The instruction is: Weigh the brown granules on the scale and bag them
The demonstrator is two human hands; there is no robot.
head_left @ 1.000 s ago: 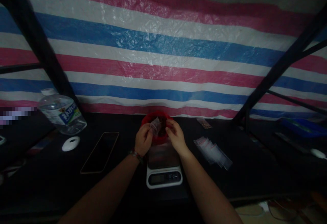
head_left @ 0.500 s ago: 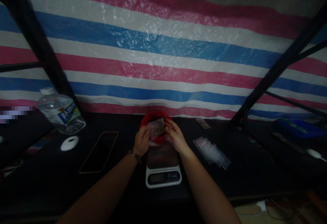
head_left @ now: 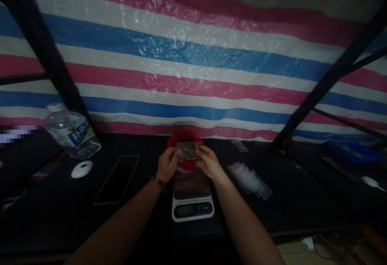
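A small clear zip bag with dark brownish contents is stretched sideways between my two hands. My left hand pinches its left end, and my right hand grips its right end with the thumb on the front. Behind and below the bag is a red bowl, partly covered by the bag and fingers. Under my wrists lies a white kitchen scale with a dark plate; its display is too dim to read.
On the right lie several flat clear zip bags and a filled small bag. A phone, a white oval device and a large plastic bottle occupy the left. Farther right sits a blue tray. Striped sheeting hangs behind the table.
The bag has turned from a tilt to nearly level and now spans both hands. My right fingers have closed on its right end.
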